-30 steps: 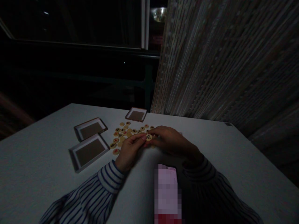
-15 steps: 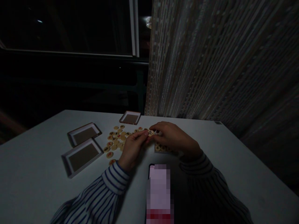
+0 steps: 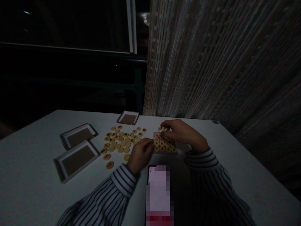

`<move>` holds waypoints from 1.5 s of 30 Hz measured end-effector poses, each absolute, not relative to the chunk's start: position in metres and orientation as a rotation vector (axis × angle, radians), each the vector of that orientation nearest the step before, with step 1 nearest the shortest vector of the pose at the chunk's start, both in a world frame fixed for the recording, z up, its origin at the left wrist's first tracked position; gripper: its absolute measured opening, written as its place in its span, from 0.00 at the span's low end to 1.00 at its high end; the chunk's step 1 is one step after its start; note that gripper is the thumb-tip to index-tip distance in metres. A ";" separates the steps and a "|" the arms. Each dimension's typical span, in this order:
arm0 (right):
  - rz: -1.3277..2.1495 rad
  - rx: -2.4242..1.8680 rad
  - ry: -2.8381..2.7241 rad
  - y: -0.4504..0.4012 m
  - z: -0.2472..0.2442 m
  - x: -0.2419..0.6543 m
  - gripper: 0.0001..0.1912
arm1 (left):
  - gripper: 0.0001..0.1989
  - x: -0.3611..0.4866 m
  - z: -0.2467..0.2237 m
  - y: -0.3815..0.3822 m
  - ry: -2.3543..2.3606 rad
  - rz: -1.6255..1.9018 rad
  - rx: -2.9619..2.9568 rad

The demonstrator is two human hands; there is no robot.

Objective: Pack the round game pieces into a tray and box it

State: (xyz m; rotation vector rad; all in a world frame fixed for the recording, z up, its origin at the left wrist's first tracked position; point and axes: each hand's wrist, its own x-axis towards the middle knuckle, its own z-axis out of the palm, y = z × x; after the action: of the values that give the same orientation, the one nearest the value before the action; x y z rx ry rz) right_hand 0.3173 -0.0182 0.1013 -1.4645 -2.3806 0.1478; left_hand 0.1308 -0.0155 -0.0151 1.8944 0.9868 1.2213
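Between the thumb and fingers of my right hand (image 3: 182, 131) is a round wooden piece (image 3: 161, 129) with a dark character, held over the back left part of a shallow box (image 3: 166, 153). Rows of round pieces (image 3: 162, 144) with red and dark characters lie in that box. My left hand (image 3: 140, 154) is at the box's left edge, its fingers bent; whether anything is in them is hidden. Loose pieces (image 3: 121, 139), some marked and some plain side up, are scattered left of my left hand.
Two open trays, one (image 3: 95, 151) overlapping another (image 3: 63, 141), lie at the left of the white table (image 3: 30, 169). A smaller tray (image 3: 137, 117) sits at the back edge. A phone (image 3: 158, 191) lies in front. A curtain (image 3: 199, 62) hangs behind.
The marked piece has gone from between both hands to my right hand alone, over the box. My left hand has come away from it and dropped lower, uncovering more of the box.
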 end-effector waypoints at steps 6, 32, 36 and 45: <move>0.137 -1.575 -2.400 -0.011 0.096 0.323 0.14 | 0.12 0.129 -0.021 -0.019 0.990 1.073 2.164; 0.248 -1.894 -2.503 0.012 0.063 0.342 0.13 | 0.11 0.131 -0.035 -0.018 0.973 1.052 2.508; 0.282 -1.903 -2.544 0.016 0.057 0.344 0.14 | 0.10 0.130 -0.036 -0.019 1.009 1.033 2.567; 0.354 -1.976 -2.544 0.020 0.049 0.343 0.15 | 0.09 0.131 -0.036 -0.018 1.019 0.998 2.576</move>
State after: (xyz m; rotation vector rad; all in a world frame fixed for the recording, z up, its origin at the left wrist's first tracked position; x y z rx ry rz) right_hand 0.3431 0.0195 0.0491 -1.9757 -2.5437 0.3537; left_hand 0.1306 -0.0179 -0.0359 2.5756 1.0186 0.9980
